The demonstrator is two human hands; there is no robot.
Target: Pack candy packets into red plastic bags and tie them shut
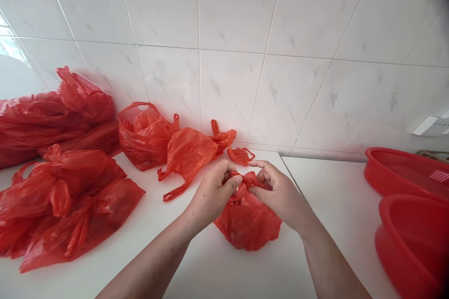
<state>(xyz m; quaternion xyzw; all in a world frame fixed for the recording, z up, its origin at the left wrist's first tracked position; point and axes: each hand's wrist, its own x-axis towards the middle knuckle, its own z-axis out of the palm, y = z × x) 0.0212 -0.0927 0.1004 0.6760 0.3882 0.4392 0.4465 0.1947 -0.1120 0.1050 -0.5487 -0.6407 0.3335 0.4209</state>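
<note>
A red plastic bag (247, 226) rests on the white tabletop in front of me, its lower part bulging and its top gathered. My left hand (218, 189) pinches the gathered top between thumb and fingers. On the other side my right hand (275, 189) grips the same bunched plastic, its index finger stretched out to the left. Whatever fills the bag is hard to make out through the film. Just behind the hands lies a small crumpled red bag (240, 155), and a flattened red bag (191, 152) with loop handles spreads to the left.
Left of me sit a knotted heap of red bags (70, 196), a stuffed red bag (145, 135) and a large red bundle (52, 119) by the tiled wall (231, 74). Two red plastic baskets (409, 243) stand at the right. A seam (293, 173) divides the white tabletop (333, 205).
</note>
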